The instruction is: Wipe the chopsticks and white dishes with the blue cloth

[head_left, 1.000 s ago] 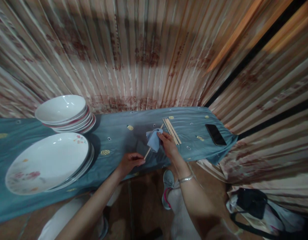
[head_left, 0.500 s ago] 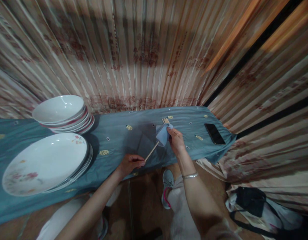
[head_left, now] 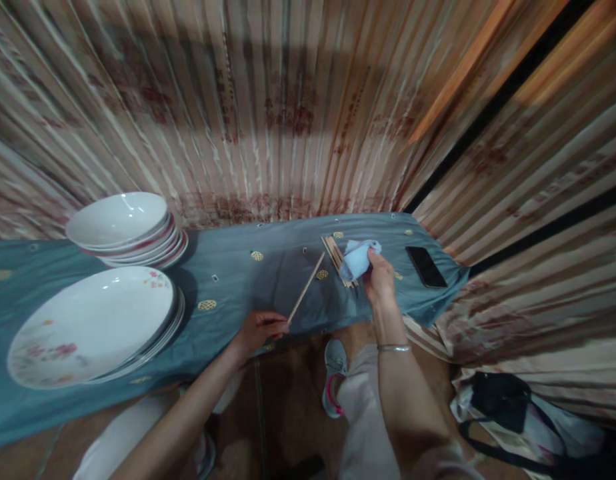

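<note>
My left hand point(head_left: 259, 327) pinches the near end of one wooden chopstick point(head_left: 307, 287), which slants up and away over the blue-grey tablecloth point(head_left: 268, 280). My right hand point(head_left: 379, 278) is closed on a crumpled light blue cloth point(head_left: 357, 259), held clear of the stick's far tip. Under and beside the cloth lies a bundle of several wooden chopsticks point(head_left: 337, 257) on the tablecloth.
A stack of white bowls point(head_left: 123, 227) stands at the back left, with a stack of flowered white plates point(head_left: 93, 323) in front of it. A black phone point(head_left: 426, 267) lies near the table's right end. Striped curtains hang behind. A black bag point(head_left: 501, 407) sits on the floor at right.
My right hand slid the blue cloth up along the chopstick and off its far tip, ending to the right over the bundle. My left hand stayed holding the stick's near end.
</note>
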`<state>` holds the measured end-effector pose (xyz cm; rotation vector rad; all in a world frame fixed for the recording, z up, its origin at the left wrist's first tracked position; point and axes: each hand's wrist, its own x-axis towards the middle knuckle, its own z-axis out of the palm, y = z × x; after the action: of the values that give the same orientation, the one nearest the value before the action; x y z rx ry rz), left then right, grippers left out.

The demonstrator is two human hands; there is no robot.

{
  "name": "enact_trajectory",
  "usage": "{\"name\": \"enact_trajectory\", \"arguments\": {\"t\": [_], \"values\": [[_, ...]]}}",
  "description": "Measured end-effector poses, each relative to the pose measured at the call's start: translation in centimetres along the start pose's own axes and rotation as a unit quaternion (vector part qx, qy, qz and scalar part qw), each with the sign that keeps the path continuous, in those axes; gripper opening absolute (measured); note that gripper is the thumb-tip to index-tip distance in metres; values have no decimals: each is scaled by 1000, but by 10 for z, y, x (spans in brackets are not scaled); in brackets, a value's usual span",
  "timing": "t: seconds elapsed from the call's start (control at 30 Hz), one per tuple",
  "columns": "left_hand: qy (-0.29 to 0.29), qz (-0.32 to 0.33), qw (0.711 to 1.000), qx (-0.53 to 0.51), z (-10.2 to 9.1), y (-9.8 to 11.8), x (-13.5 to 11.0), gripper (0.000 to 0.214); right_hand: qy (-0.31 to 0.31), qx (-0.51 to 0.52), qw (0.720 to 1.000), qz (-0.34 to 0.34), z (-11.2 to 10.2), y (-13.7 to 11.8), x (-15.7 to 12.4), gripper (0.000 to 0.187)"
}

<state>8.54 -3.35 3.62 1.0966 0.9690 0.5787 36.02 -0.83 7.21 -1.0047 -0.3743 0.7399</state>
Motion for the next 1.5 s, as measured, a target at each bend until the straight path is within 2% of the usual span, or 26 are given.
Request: {"name": "enact_trajectory", "arguments": {"t": [0.13, 0.3, 0.47, 0.63, 0.87, 1.03, 1.23, 1.5], "values": [[52, -15, 998, -37, 11, 2, 3, 37, 11, 7, 1000, -5, -8, -4, 3, 16], [73, -23, 995, -71, 39, 7, 21, 38, 7, 0, 1000, -3, -7, -1, 1, 19], [65, -44, 994, -78, 70, 15, 61, 18, 1, 5, 1000, 15, -9, -3, 2, 20], [52, -60, 995, -64, 92, 23, 100, 17, -3, 4, 1000, 9, -13, -7, 2, 18], [23, -84, 996, -16, 113, 23, 129, 12, -17, -7, 1000, 3, -14, -11, 0, 19], [16, -100, 995, 5, 122, 23, 138, 27, -9, 6, 1000, 17, -13, -12, -1, 19], [12, -110, 994, 12, 129, 26, 140, 33, -7, 11, 1000, 28, -12, -14, -2, 21], [3, -85, 996, -28, 119, 21, 122, 29, -32, -16, 999, 31, -12, -7, -4, 24]]}}
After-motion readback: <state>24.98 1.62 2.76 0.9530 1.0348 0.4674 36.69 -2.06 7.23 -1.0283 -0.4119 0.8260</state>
